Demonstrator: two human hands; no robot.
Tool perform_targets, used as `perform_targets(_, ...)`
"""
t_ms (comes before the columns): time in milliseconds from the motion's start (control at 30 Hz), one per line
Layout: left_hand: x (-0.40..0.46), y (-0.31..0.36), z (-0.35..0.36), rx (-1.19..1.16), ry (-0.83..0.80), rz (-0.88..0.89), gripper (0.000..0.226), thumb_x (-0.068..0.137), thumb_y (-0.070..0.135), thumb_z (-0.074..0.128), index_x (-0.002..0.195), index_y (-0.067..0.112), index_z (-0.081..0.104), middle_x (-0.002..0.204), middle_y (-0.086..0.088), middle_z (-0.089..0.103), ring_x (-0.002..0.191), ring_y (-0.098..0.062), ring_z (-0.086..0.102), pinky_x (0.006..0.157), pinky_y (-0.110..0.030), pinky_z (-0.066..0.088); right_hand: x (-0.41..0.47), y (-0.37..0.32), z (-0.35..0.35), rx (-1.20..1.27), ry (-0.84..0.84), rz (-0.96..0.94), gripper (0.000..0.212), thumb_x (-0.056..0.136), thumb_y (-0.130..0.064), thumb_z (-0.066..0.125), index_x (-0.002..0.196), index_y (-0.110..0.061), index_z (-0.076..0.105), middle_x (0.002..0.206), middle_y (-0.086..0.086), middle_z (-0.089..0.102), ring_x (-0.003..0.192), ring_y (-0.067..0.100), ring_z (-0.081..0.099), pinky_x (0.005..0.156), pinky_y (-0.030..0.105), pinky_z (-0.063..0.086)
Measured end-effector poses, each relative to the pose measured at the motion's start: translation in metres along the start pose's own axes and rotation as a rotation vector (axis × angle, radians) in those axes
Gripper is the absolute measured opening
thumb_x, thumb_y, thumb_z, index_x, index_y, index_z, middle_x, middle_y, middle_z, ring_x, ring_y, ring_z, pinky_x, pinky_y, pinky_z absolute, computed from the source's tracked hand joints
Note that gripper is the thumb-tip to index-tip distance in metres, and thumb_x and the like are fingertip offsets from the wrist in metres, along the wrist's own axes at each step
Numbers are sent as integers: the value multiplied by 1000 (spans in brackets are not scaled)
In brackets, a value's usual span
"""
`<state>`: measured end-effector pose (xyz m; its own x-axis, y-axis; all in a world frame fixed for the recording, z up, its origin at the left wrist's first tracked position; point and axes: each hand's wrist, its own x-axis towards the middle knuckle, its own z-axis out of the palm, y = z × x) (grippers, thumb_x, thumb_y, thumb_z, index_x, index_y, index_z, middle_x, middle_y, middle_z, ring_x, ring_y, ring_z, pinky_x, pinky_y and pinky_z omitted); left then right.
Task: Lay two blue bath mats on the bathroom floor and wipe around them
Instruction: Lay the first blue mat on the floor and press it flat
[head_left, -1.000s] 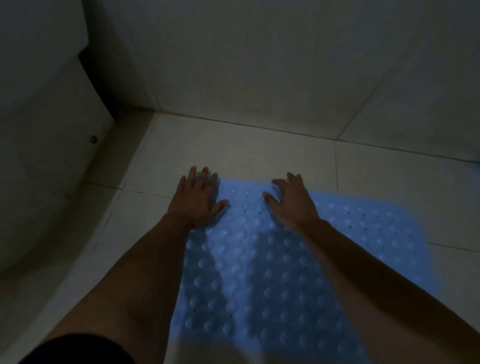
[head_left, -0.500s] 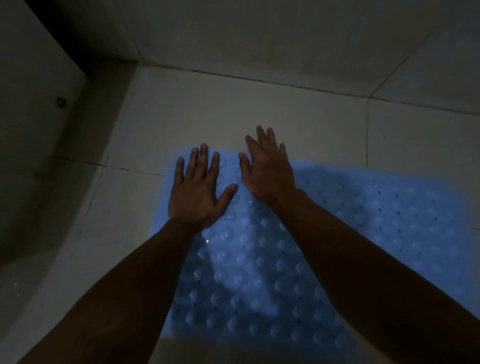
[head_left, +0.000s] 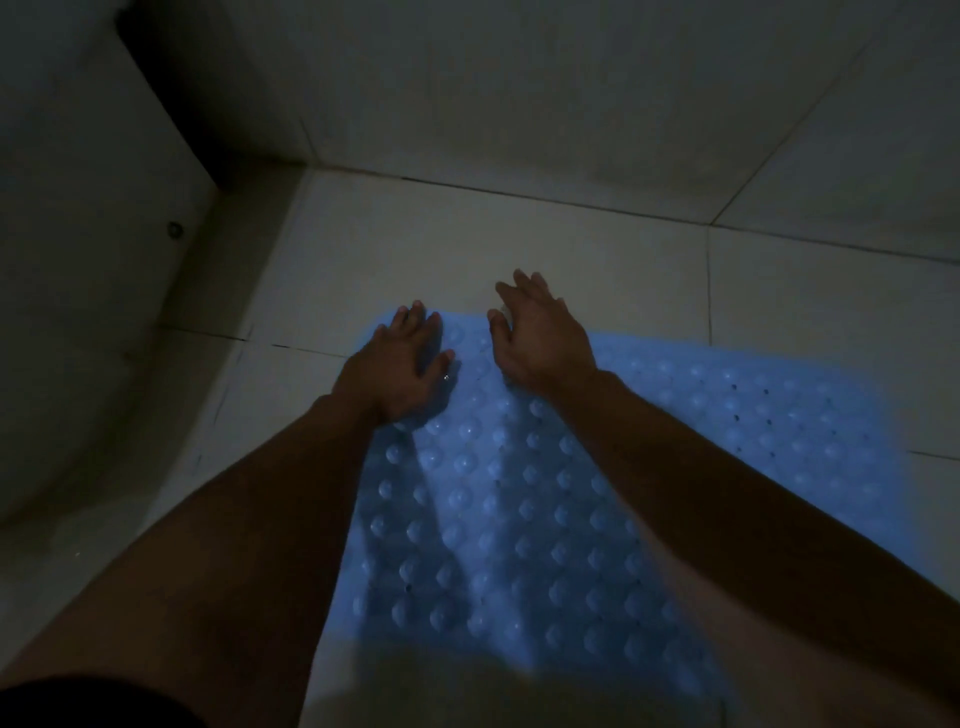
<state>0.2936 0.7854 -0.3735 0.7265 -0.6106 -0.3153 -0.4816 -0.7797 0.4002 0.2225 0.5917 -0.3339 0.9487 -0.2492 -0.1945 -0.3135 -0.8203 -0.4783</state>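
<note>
Blue bath mat (head_left: 519, 519) flat on tiled floor (head_left: 519, 244), bubbled, holed; likely light, floppy rubber, slick if wet. Left hand (head_left: 397, 366) flat on far-left corner, fingers straight. Right hand (head_left: 540, 338) spread at far edge, contact unclear. Best held by edges or corners. Beyond: wall (head_left: 519, 78).
</note>
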Motion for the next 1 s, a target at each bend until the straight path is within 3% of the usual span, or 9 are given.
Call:
perform_targets(100, -15, -1, 0, 39, 218, -20, 58, 106, 41, 33, 157, 13, 40, 167, -12, 30, 157, -34, 20, 126, -47, 21, -11, -18, 13, -30, -67, 12, 54, 108, -34, 34, 157, -13, 31, 169, 7, 19, 158, 24, 8, 128, 47, 12)
perform_targets(200, -18, 4, 1, 96, 256, -62, 57, 104, 38, 34, 152, 11, 48, 162, -15, 39, 154, -39, 25, 122, -54, 28, -22, -23, 40, -75, -85, 10, 57, 107, -35, 32, 158, -10, 27, 169, 9, 17, 158, 26, 7, 127, 50, 13)
perform_targets(333, -17, 5, 5, 158, 309, -74, 50, 106, 33, 42, 150, 12, 50, 160, -14, 42, 154, -39, 24, 120, -56, 30, -26, -19, 70, -167, -76, -14, 63, 107, -40, 27, 161, -9, 15, 171, 11, 5, 158, 28, -3, 127, 52, 7)
perform_targets(467, -14, -1, 12, 155, 331, -65, 57, 102, 37, 33, 148, 12, 52, 158, -16, 44, 153, -40, 27, 118, -58, 34, -21, -16, 91, -257, -43, 30, 73, 105, -53, 20, 162, -9, 6, 170, 13, -6, 157, 31, -12, 125, 57, -1)
perform_targets(700, -17, -9, 26, 202, 395, -127, 57, 103, 41, 30, 150, 15, 49, 160, -12, 42, 154, -35, 25, 112, -54, 38, -25, -7, 108, -281, 116, -10, 84, 101, -65, 22, 161, -8, 14, 171, 13, 2, 158, 29, -4, 125, 58, 3)
perform_targets(1000, -27, -15, 34, 191, 408, -136, 57, 105, 45, 29, 154, 18, 44, 166, -12, 32, 158, -34, 15, 117, -55, 31, -24, -6, 111, -275, 105, -25, 87, 100, -67, 21, 161, -7, 11, 170, 15, -2, 158, 28, -7, 124, 60, 2)
